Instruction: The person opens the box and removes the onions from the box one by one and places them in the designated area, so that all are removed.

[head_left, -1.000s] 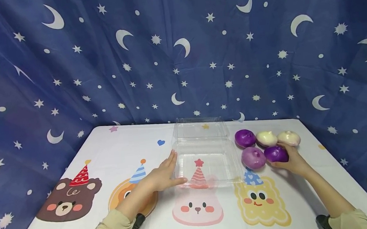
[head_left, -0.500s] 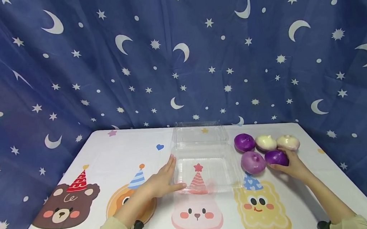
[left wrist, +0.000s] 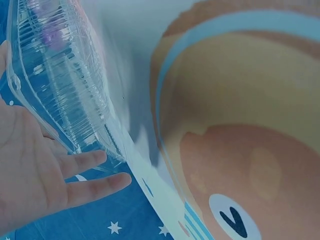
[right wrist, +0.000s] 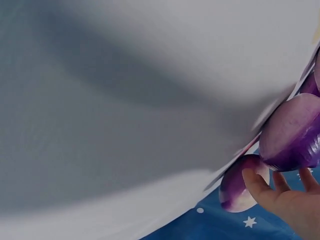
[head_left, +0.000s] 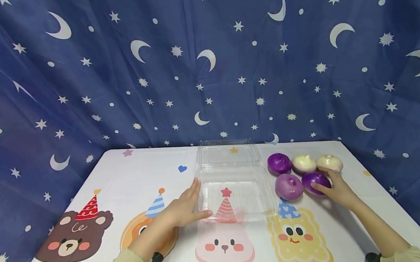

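Note:
In the head view my left hand [head_left: 183, 209] rests against the left side of a clear plastic clamshell box [head_left: 235, 216], thumb by its front edge. The left wrist view shows those fingers [left wrist: 97, 189] extended along the box's ribbed wall [left wrist: 75, 75]. My right hand [head_left: 338, 190] grips a dark purple onion [head_left: 311, 178], its thumb over the top and its fingers at the right side. In the right wrist view that onion [right wrist: 290, 135] looks paler underneath, with the fingers [right wrist: 257, 187] beside it and the thumb hidden.
Around the gripped onion sit a light purple onion [head_left: 289, 186], another dark purple onion [head_left: 279, 163] and two whitish onions, one [head_left: 304, 163] beside the other [head_left: 329, 162]. The box's lid [head_left: 228, 154] lies back toward the starry curtain [head_left: 177, 88]. A cartoon-printed cloth [head_left: 160, 254] covers the table.
My right thumb has shifted from the dark purple onion's near side onto its top. The left hand stays by the box. The head view has tilted slightly, so everything sits lower in it.

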Motion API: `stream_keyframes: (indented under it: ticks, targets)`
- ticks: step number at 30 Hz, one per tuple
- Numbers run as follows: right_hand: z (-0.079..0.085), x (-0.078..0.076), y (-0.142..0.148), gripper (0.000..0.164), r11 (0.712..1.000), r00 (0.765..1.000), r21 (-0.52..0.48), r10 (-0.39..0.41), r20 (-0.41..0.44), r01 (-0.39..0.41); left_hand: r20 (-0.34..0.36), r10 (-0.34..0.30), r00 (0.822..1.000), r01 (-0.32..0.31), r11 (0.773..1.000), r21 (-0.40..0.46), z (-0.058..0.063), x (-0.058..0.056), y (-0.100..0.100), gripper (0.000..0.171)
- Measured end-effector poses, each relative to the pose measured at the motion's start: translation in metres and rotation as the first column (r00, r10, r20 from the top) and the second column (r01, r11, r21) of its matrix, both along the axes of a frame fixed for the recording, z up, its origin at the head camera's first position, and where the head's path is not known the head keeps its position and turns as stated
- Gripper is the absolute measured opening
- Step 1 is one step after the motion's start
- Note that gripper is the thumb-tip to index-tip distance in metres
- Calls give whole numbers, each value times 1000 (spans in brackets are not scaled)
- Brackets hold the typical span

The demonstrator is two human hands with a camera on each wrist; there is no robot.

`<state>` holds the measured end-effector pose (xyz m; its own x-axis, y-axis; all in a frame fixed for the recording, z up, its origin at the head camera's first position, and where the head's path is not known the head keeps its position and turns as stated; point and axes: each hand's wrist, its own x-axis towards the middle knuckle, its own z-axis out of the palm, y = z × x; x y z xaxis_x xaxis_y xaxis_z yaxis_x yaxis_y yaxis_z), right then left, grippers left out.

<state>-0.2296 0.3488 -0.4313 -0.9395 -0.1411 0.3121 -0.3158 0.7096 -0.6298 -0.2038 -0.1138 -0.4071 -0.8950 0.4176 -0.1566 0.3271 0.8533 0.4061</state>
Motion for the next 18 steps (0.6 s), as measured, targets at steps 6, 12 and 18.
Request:
stream_keyframes:
  ticks: [6,12,18]
  targets:
    - [8,1,-4,51,999,999,24,-43,13,43,-2,2,1000,-2,1000,-10,1,-1,1,100]
    - [16,-1,-7,49,996,997,24,-81,20,81,-14,-13,1000,13,999,-35,2,-4,2,100]
    - [22,1,-12,44,991,991,29,-133,10,132,-28,-12,1000,11,1000,-23,1,-2,0,100]
